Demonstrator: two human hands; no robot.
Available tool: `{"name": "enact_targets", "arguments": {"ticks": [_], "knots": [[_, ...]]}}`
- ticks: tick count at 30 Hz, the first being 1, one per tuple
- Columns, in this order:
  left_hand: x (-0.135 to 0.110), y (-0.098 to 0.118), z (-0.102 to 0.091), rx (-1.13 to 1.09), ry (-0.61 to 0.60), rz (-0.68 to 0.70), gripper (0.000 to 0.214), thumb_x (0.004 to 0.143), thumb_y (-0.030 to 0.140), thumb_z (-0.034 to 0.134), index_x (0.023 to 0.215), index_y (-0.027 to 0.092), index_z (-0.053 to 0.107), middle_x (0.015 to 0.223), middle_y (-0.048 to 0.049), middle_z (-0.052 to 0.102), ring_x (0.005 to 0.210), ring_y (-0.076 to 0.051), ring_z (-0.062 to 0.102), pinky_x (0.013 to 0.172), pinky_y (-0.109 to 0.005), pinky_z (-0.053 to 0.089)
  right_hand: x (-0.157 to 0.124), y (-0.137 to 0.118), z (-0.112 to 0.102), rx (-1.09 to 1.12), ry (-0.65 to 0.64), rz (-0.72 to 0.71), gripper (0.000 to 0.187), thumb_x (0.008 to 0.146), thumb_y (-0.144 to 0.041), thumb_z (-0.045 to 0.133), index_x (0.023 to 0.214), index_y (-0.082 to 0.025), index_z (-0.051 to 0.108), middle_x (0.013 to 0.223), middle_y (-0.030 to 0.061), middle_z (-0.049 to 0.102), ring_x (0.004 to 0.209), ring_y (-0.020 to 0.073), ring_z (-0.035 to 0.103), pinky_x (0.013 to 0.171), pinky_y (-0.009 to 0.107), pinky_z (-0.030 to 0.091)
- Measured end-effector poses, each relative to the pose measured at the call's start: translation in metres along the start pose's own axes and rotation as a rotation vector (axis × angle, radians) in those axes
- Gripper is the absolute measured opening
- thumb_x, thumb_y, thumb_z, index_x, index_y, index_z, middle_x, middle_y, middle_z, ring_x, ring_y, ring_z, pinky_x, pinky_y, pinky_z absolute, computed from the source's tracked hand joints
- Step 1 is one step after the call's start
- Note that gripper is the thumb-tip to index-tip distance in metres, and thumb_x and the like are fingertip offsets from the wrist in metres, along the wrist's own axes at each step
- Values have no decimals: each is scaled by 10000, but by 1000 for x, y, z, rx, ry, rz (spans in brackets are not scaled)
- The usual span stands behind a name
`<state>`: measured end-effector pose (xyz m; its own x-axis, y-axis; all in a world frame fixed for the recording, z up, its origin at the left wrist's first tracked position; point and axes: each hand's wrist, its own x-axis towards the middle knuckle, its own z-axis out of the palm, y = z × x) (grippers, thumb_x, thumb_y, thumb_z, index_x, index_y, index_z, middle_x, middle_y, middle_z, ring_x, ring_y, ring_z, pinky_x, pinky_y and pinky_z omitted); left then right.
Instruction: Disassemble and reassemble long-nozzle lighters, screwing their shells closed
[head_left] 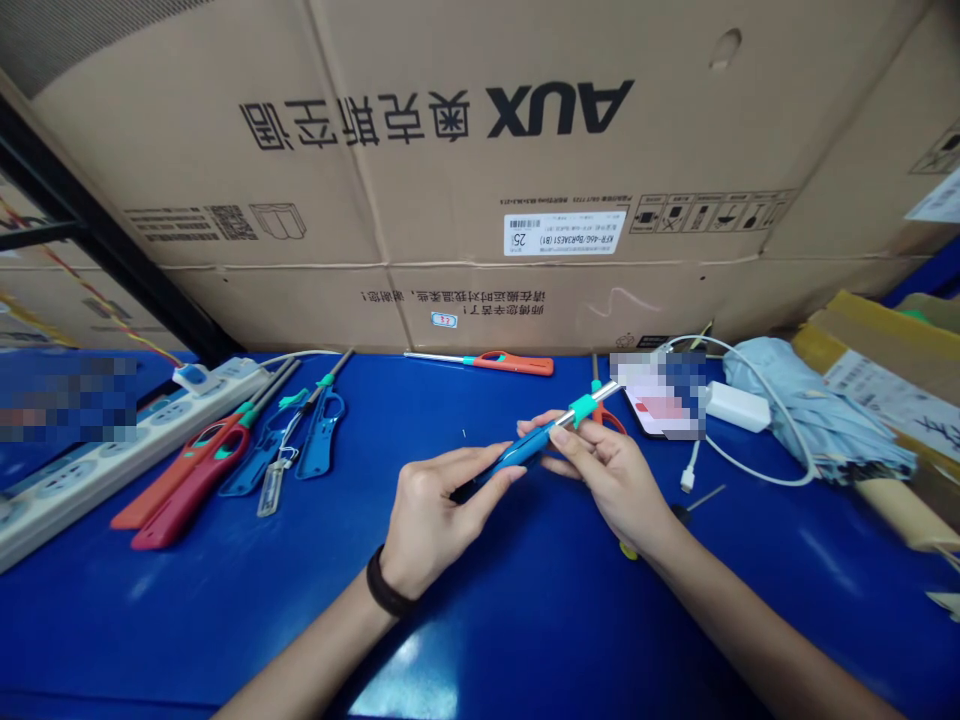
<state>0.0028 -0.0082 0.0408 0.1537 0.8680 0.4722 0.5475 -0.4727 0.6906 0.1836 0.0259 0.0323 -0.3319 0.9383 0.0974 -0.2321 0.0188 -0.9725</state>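
Observation:
Both my hands hold a long blue lighter [525,446] with a green collar and a metal nozzle, above the blue table [525,600]. My left hand [439,515], with a black band on the wrist, grips the blue handle end. My right hand [611,470] pinches the lighter near the green collar. The metal nozzle points up and to the right, toward a phone [660,400].
Red and blue lighters [225,450] lie in a group at the left beside a white power strip [112,450]. An orange lighter [502,362] lies by a large cardboard box [480,170]. A white charger [739,405] with cable and a folded umbrella [817,415] lie at the right.

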Motion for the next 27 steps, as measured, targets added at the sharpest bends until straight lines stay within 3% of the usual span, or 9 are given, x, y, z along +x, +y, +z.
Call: {"name": "enact_targets", "arguments": {"ticks": [4,8,11,21,27], "knots": [[0,-3,1,9,26,51,200,821,249,658,1008,208,717,1007,-24,735,869,-187,705,796,-256,547,0,1,1,3,3,3,242,874,-369,572,1054,-223,642,1091,51,697,1063,203,631,882,337,537],[-2,-8,6,39,177,201,229,779,193,703,1008,201,694,960,-18,742,816,-158,706,768,-235,555,0,3,2,7,34,-24,222,871,-371,577,1024,-228,650,1115,48,690,1070,204,627,879,322,537],[-3,-12,8,38,235,204,223,750,177,731,965,185,671,937,-15,735,842,-145,698,793,-221,551,0,4,3,14,64,-42,208,868,-365,583,1007,-229,656,1114,47,691,1064,201,632,883,320,537],[-3,-12,6,204,311,372,229,744,75,717,951,169,687,977,-46,737,878,-153,697,842,-247,544,-5,9,17,-6,158,-170,210,864,-332,592,1022,-213,663,1087,60,701,1034,203,649,897,325,541],[-2,-9,5,256,258,381,233,754,76,707,971,148,666,990,-59,726,911,-153,679,850,-258,536,-9,8,17,-98,188,-248,210,878,-297,578,1045,-208,669,1103,59,694,1018,194,656,921,318,532]]}}
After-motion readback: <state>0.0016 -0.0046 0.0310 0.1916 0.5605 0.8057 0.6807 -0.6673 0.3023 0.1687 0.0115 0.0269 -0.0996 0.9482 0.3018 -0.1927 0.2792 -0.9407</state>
